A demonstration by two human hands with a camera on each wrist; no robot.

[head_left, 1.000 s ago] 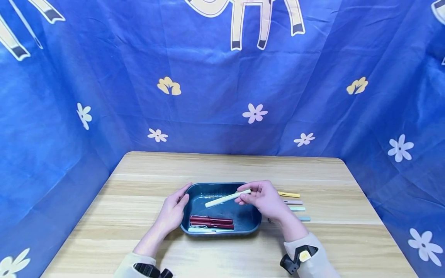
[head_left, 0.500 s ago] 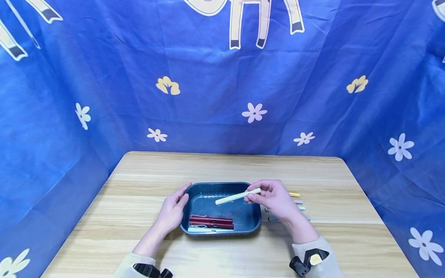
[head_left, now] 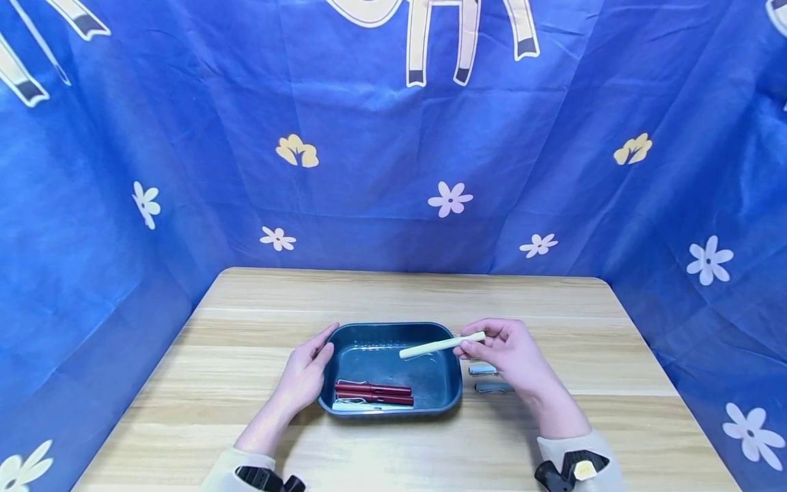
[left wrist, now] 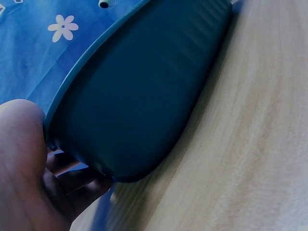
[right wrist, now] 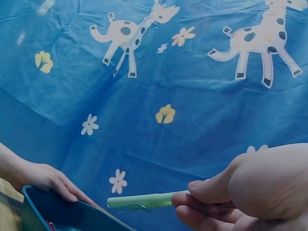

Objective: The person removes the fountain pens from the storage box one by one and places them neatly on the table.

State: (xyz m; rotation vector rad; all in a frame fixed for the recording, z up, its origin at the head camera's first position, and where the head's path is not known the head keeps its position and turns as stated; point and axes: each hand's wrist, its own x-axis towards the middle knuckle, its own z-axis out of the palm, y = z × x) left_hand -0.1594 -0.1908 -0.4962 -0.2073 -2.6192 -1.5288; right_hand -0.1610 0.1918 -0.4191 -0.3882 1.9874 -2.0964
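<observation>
r grip (head_left: 509, 352) pinches green pen (head_left: 430, 348), up over the box's (head_left: 424, 376) r side; l grip (head_left: 305, 370) holds its l edge. step now: prob taking pen out. next prob needs a soft put-down on desk (head_left: 399, 297) by the blue pens (head_left: 490, 387).

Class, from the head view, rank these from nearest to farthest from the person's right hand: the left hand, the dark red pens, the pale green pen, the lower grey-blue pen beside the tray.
1. Pale green pen: held in the right hand.
2. Grey-blue pen: right of the tray.
3. Dark red pens: inside the tray.
4. Left hand: at the tray's left end.
</observation>
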